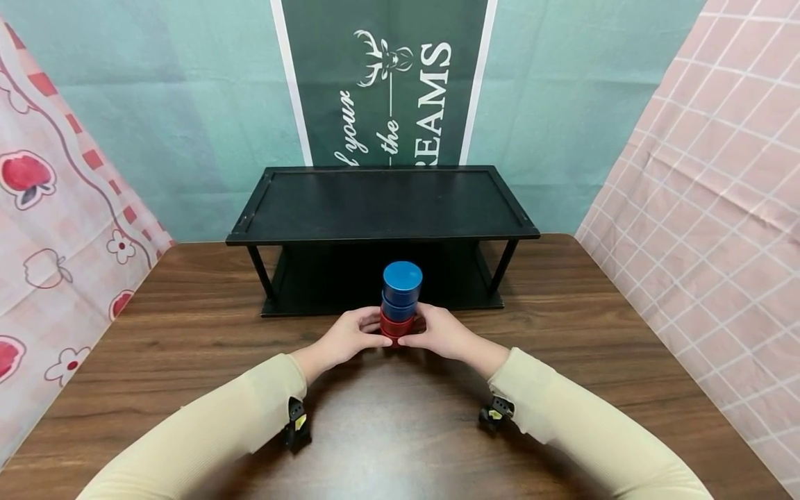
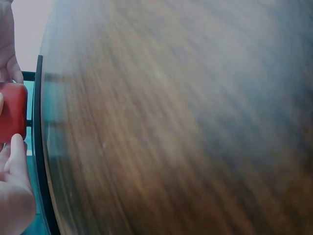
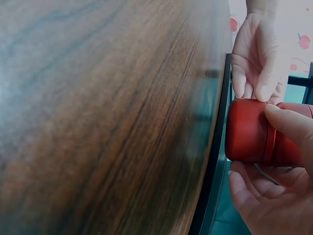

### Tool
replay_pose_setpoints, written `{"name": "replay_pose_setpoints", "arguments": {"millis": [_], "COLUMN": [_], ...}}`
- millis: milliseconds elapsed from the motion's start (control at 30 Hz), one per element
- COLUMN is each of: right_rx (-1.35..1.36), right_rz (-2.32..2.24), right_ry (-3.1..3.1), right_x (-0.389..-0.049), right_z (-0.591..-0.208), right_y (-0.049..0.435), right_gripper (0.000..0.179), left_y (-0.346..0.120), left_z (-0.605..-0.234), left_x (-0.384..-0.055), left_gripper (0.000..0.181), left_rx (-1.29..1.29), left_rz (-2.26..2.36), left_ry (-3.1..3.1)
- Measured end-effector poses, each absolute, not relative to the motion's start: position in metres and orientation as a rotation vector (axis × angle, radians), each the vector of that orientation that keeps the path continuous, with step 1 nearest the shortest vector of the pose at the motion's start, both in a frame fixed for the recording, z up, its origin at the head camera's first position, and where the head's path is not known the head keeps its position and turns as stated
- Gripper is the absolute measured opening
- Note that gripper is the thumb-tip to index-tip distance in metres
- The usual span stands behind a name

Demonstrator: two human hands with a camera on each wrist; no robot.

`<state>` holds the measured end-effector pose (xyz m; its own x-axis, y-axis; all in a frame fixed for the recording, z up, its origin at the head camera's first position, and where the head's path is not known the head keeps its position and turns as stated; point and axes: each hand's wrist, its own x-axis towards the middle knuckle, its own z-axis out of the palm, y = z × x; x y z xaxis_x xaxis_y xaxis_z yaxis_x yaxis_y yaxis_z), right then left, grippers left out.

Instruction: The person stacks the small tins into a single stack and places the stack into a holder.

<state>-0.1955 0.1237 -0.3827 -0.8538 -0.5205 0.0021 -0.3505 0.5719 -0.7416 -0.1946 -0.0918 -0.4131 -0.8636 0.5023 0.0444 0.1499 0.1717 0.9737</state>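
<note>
A blue tin (image 1: 402, 285) stands upright on top of a red tin (image 1: 396, 325) in the head view, each with a seam around it. From the left side my left hand (image 1: 344, 340) holds the red tin, thumb in front and fingers behind. My right hand (image 1: 444, 333) grips the same tin from the right; its thumb presses near the seam in the right wrist view. That view shows the rounded base of the red tin (image 3: 247, 132) raised off the tabletop. Only part of the red tin (image 2: 12, 115) shows in the left wrist view.
Just beyond the hands stands a black two-level shelf (image 1: 387, 205) on the wooden table (image 1: 400, 423). Its lower board (image 1: 325, 278) lies behind the stack. Cloths hang at the back and both sides, including a pink checked one (image 1: 706, 173) on the right.
</note>
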Motion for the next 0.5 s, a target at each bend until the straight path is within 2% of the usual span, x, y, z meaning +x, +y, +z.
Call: {"name": "replay_pose_setpoints", "arguments": {"millis": [500], "right_rx": [-0.773], "right_rz": [-1.202], "right_ry": [2.620], "right_x": [-0.191], "right_z": [-0.372], "right_y": [0.131], "right_gripper": [0.048], "left_y": [-0.087], "left_z": [-0.396], "left_x": [-0.192], "left_gripper": [0.054], "left_rx": [0.624], "left_rz": [1.750], "left_ry": [2.180]}}
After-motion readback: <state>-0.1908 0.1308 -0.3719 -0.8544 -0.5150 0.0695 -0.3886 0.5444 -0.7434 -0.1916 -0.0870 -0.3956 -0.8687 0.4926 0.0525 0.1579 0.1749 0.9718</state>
